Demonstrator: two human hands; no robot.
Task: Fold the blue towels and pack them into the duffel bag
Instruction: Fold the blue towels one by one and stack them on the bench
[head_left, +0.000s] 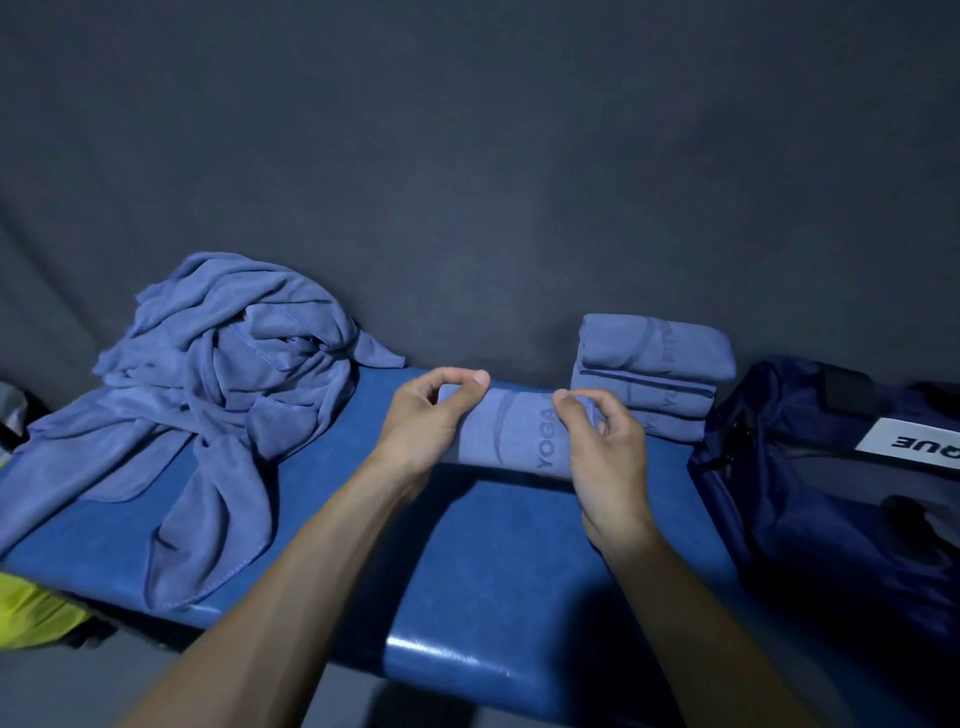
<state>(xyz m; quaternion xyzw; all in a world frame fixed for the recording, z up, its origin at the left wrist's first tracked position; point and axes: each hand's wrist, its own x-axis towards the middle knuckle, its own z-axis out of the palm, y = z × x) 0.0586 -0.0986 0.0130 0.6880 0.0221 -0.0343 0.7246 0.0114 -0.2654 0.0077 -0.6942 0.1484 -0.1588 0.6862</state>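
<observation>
While both hands pinch it | folded towel between left hand, right hand

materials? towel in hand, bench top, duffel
Folded towel: likely microfibre, matte, soft creases, tonal YOGA print. Bench top: looks like vinyl or faux leather, semi-gloss, highlights along the front edge. Duffel bag: probably thin nylon or polyester, navy, slight sheen, crinkled folds.

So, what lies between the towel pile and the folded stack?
The head view shows the folded towel there, pinched by the left hand and right hand, on the bench.
</observation>
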